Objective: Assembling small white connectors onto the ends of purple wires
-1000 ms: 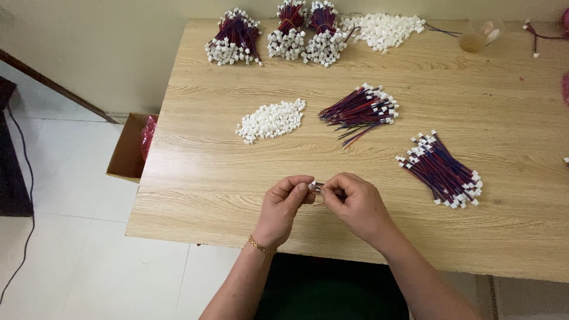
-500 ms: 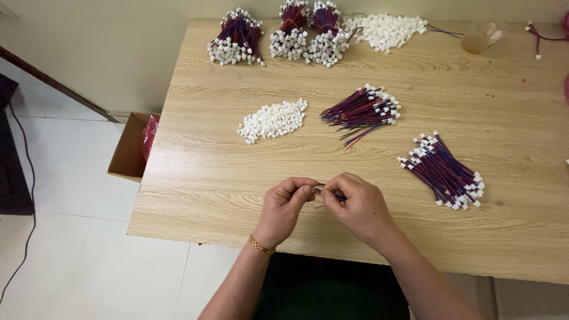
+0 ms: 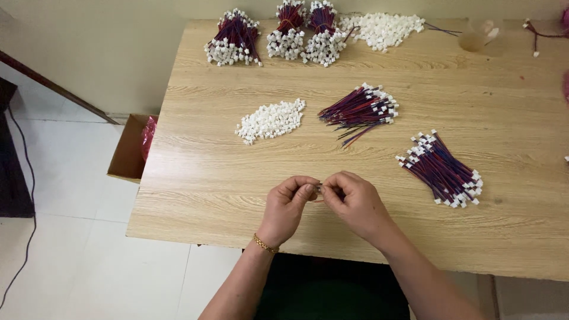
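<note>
A short wire piece (image 3: 319, 191) is pinched between the fingertips of the left hand (image 3: 288, 206) and the right hand (image 3: 354, 201), which meet just above the surface (image 3: 207, 178) — only a small dark bit with a hint of red shows between the fingers, the rest hidden. It sits near the surface's front edge, well below the pile of white connectors (image 3: 271, 120) — too small to tell its ends.

Soft, even indoor light, faint shadows, sharp focus, slight wide-angle edge distortion.
</note>
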